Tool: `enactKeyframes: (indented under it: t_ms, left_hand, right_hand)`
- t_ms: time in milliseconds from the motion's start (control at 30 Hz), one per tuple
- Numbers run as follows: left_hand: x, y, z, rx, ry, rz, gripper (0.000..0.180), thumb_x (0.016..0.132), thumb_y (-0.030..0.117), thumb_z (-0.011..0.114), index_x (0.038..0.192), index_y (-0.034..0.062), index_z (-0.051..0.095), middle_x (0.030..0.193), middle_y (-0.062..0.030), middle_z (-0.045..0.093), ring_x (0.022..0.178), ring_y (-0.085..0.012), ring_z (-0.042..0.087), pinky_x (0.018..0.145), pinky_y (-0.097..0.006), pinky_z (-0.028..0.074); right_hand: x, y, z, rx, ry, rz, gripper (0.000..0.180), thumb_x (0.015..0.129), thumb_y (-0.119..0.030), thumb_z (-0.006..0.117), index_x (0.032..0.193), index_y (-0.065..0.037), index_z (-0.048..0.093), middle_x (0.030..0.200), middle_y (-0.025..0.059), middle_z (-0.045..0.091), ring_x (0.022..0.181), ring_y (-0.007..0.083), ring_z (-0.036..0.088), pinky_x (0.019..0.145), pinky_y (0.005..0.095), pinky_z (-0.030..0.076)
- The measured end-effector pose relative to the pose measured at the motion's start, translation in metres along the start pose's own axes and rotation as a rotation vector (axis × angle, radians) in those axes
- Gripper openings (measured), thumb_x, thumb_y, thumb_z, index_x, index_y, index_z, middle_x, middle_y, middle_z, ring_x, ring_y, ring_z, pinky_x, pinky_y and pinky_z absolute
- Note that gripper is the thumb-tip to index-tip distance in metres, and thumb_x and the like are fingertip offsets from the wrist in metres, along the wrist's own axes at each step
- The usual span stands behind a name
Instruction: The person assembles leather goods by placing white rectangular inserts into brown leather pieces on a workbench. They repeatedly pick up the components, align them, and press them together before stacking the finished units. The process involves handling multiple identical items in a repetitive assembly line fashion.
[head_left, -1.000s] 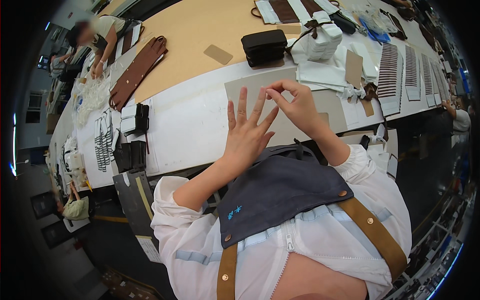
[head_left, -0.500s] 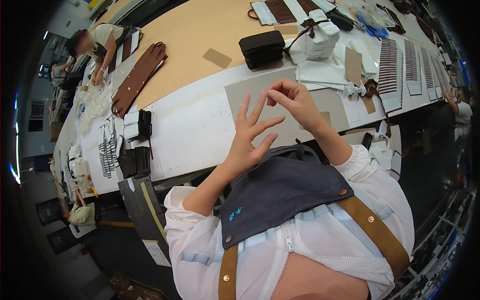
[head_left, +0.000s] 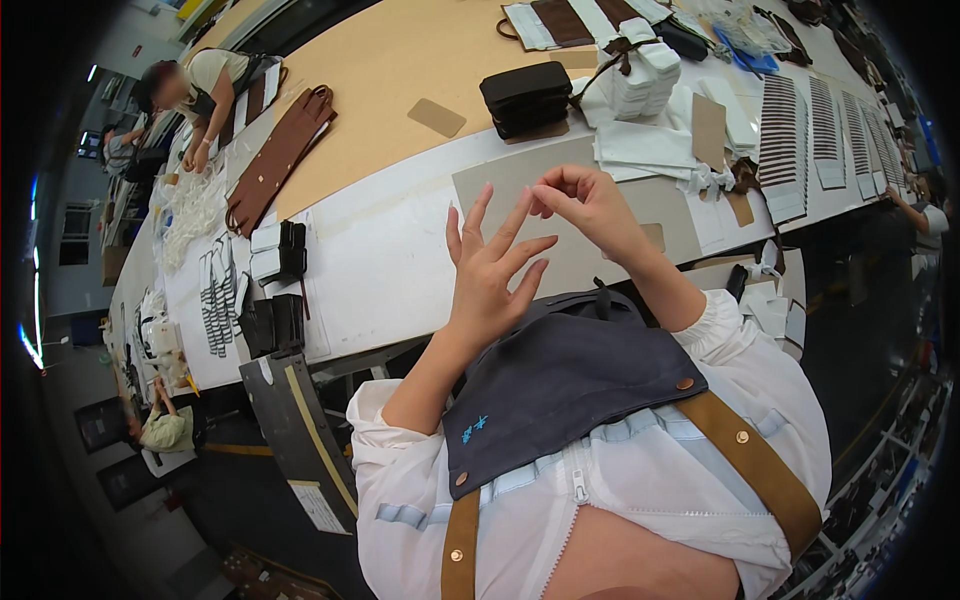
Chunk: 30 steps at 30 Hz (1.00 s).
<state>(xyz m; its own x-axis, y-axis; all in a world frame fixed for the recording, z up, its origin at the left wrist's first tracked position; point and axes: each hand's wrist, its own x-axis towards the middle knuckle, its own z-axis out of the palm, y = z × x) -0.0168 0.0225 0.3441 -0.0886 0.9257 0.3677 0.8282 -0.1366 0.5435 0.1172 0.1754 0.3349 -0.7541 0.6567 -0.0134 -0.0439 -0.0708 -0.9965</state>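
My left hand [head_left: 487,262] is raised over the near side of the table with its fingers spread and nothing visible in its grasp. One of its fingertips meets the pinched thumb and forefinger of my right hand [head_left: 592,212]. Whether a small thing sits in that pinch is too small to make out. Below both hands lies a grey board [head_left: 500,185] on the white table surface [head_left: 370,265]. A dark blue apron [head_left: 570,385] with brown straps covers my front, just under the hands.
Beyond my hands stand a stack of dark brown pouches [head_left: 525,98] and a tied white bundle [head_left: 648,80]. Brown straps [head_left: 280,160] lie farther left, near black and white folded pieces [head_left: 278,252]. Striped strips [head_left: 783,150] line the right. A co-worker [head_left: 215,85] leans over the far left.
The left hand has shifted slightly left, and its outer fingers have spread farther apart. The right hand stays in its pinch by the left fingertip.
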Motion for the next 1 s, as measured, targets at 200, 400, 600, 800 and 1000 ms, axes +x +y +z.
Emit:
enactKeyframes:
  t_ms: [200, 400, 600, 800, 1000]
  left_hand:
    - [-0.002, 0.002, 0.001, 0.166, -0.031, 0.03, 0.022, 0.088, 0.017, 0.073, 0.108, 0.0229, 0.078, 0.154, 0.0007, 0.052, 0.151, -0.0373, 0.027, 0.123, -0.057, -0.003]
    - [-0.001, 0.007, -0.001, 0.068, -0.003, -0.019, 0.022, 0.089, 0.017, 0.073, 0.11, 0.0224, 0.078, 0.154, 0.0003, 0.052, 0.152, -0.0363, 0.027, 0.123, -0.058, -0.004]
    - [-0.003, -0.002, 0.0, -0.094, -0.047, -0.148, 0.023, 0.094, 0.019, 0.068, 0.115, 0.0207, 0.076, 0.158, -0.0025, 0.048, 0.153, -0.0367, 0.024, 0.123, -0.058, -0.002]
    - [-0.004, -0.006, -0.01, -1.019, -0.049, -0.329, 0.022, 0.097, 0.019, 0.063, 0.116, 0.0148, 0.073, 0.159, -0.0109, 0.045, 0.156, -0.0325, 0.02, 0.125, -0.053, 0.007]
    - [-0.005, -0.01, -0.012, -1.368, -0.031, -0.368, 0.03, 0.096, 0.014, 0.06, 0.126, 0.0113, 0.064, 0.16, -0.0169, 0.042, 0.154, -0.0278, 0.028, 0.126, -0.046, 0.011]
  right_hand:
    - [-0.004, -0.006, 0.003, -0.348, 0.06, -0.113, 0.012, 0.096, -0.011, 0.065, 0.094, 0.0, 0.07, 0.081, 0.0032, 0.07, 0.078, 0.01, 0.063, 0.074, 0.0262, 0.051]
    - [-0.006, -0.002, 0.005, -0.296, 0.096, -0.18, 0.008, 0.095, -0.007, 0.065, 0.094, 0.0, 0.069, 0.083, 0.0031, 0.069, 0.08, 0.0106, 0.063, 0.074, 0.0269, 0.05]
    - [-0.012, -0.006, 0.001, -0.433, 0.132, -0.433, 0.007, 0.095, -0.006, 0.066, 0.097, -0.001, 0.069, 0.089, 0.0031, 0.069, 0.086, 0.0101, 0.063, 0.081, 0.027, 0.049]
    - [-0.012, -0.005, 0.009, -0.216, 0.23, -0.304, 0.01, 0.09, -0.014, 0.074, 0.092, -0.005, 0.07, 0.087, 0.0013, 0.072, 0.092, 0.0166, 0.063, 0.091, 0.0323, 0.042]
    - [-0.014, -0.01, 0.011, -0.396, 0.21, -0.494, 0.008, 0.087, -0.01, 0.077, 0.092, -0.008, 0.07, 0.092, 0.001, 0.072, 0.092, 0.0192, 0.064, 0.093, 0.0339, 0.041]
